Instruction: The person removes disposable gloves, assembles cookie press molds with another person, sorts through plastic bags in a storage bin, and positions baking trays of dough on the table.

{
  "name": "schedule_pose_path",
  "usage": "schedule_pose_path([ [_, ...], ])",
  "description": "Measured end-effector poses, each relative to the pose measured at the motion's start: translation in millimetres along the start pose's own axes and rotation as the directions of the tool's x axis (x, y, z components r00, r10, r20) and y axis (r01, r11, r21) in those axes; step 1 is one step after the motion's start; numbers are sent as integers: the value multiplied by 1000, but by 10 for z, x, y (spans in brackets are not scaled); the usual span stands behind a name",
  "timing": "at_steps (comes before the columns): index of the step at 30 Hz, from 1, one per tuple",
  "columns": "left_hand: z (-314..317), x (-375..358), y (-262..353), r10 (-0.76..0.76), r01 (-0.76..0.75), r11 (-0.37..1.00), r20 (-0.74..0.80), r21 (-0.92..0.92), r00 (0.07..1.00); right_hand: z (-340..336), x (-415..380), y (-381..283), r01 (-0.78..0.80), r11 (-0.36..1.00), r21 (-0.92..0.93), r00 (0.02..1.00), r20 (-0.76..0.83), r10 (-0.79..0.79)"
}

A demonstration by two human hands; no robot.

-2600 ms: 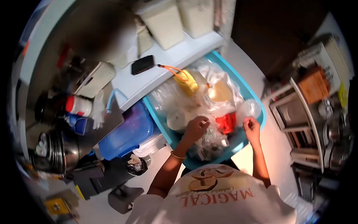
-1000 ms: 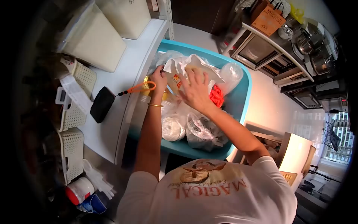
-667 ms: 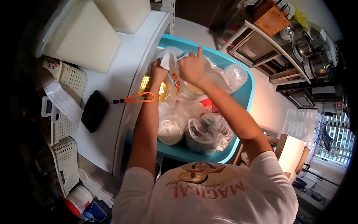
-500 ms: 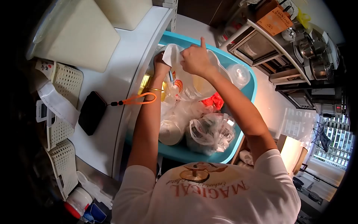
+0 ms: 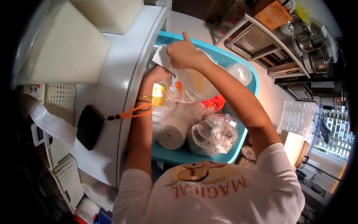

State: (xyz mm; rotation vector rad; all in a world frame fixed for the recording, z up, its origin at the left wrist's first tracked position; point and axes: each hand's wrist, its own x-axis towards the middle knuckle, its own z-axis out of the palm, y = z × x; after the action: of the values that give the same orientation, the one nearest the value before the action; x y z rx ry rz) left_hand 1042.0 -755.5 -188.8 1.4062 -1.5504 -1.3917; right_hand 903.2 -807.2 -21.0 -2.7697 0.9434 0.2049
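A white plastic bag [image 5: 194, 87] with a red-orange print and a blue strip lies spread over the contents of a turquoise tub [image 5: 251, 74]. My right hand [image 5: 182, 54] has its fingers bent around the bag's upper edge, with one digit sticking out. Just below it, my left hand [image 5: 158, 73] is curled at the bag's left side, its fingertips partly hidden. Near my left wrist is a yellow-gold package [image 5: 158, 95]. A round white container [image 5: 171, 137], a knotted clear bag [image 5: 213, 135], a red bag [image 5: 214, 102] and a clear round container [image 5: 239, 73] also lie in the tub.
Left of the tub runs a white countertop [image 5: 108, 87], bearing a black case [image 5: 90, 127] with an orange cord and large cream bins [image 5: 63, 44]. Perforated baskets [image 5: 61, 108] stand at the far left. A shelf rack [image 5: 257, 41] with pots and an orange paper bag [image 5: 273, 15] is at the upper right.
My right hand has shifted left with the bag's edge, and my left hand is lower. More of the yellow-gold package and the round white container shows. The view has shifted slightly.
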Motion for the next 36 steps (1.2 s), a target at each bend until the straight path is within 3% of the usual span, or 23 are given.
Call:
schedule_pose_path([
  [1, -15, 7, 73, -42, 35, 997, 100, 65, 994, 4, 9, -9, 25, 999, -23, 1000, 19, -25],
  [2, 10, 22, 152, 9, -53, 948, 139, 314, 990, 15, 0, -27, 21, 1000, -20, 1000, 20, -20],
  [5, 72, 46, 76, 50, -108, 942, 186, 317, 981, -74, -167, -134, 109, 984, -142, 991, 94, -97],
  [6, 192, 173, -190, 228, -248, 889, 98, 384, 969, -121, -366, -179, 76, 987, -140, 995, -54, -84],
  [7, 185, 176, -146, 230, -251, 891, 102, 378, 968, -184, -597, -220, 47, 989, -137, 978, -196, -74],
  [9, 139, 113, 40, -154, 107, 976, 252, 189, 955, -429, -1297, -190, -64, 996, 67, 863, -497, 89],
  [10, 88, 58, 77, -21, -31, 964, 192, 263, 981, -409, -1663, -100, -205, 965, 162, 852, -456, 257],
  [11, 39, 46, 125, -29, -25, 965, 199, 262, 980, -356, -1963, -6, -342, 907, 246, 813, -406, 416],
  [13, 61, 53, 5, 47, -99, 917, 142, 387, 989, 255, -2322, 179, -471, 770, 429, 764, -237, 600],
  [15, 53, 174, -274, 170, -242, 875, 201, 420, 965, 653, -2206, 209, -529, 737, 420, 808, -17, 589],
  [16, 90, 151, -129, 149, -219, 893, 201, 394, 968, 851, -2149, 223, -557, 725, 406, 814, 94, 573],
  [19, 90, 125, -100, 106, -182, 918, 226, 351, 968, 1077, -1787, 111, -346, 794, 501, 871, -144, 470],
  [21, 84, 79, -161, 81, -166, 930, 258, 328, 963, 1261, -1594, 123, -422, 780, 463, 788, -239, 568],
  [23, 87, 23, 19, -7, -67, 940, 218, 333, 976, 1323, -1486, 133, -441, 801, 405, 815, -192, 546],
  [25, 120, 69, -113, -8, -65, 960, 258, 273, 966, 1347, -1478, 177, -447, 832, 327, 844, -153, 514],
  [27, 164, 88, -301, 119, -157, 934, 136, 322, 984, 1350, -1506, 139, -407, 892, 197, 770, -451, 451],
  [28, 142, 73, -258, 78, -112, 958, 136, 264, 988, 1330, -1532, 102, -494, 828, 266, 718, -411, 561],
  [29, 107, 66, -217, 75, -109, 959, 136, 261, 988, 1303, -1559, 72, -494, 828, 266, 720, -408, 561],
  [31, 52, 54, -116, 1, -60, 965, 226, 254, 974, 1212, -1643, 27, -556, 677, 482, 599, -332, 729],
  [32, 40, 43, -70, -2, -56, 966, 222, 252, 975, 1139, -1768, -30, -521, 738, 429, 590, -443, 675],
  [34, 35, 6, -5, 53, -97, 964, 179, 248, 982, 976, -1845, -240, -213, 822, 529, 502, -662, 556],
  [36, -8, 6, 58, 82, -128, 964, 198, 232, 977, 706, -1767, -537, 53, 933, 356, 606, -754, 253],
])
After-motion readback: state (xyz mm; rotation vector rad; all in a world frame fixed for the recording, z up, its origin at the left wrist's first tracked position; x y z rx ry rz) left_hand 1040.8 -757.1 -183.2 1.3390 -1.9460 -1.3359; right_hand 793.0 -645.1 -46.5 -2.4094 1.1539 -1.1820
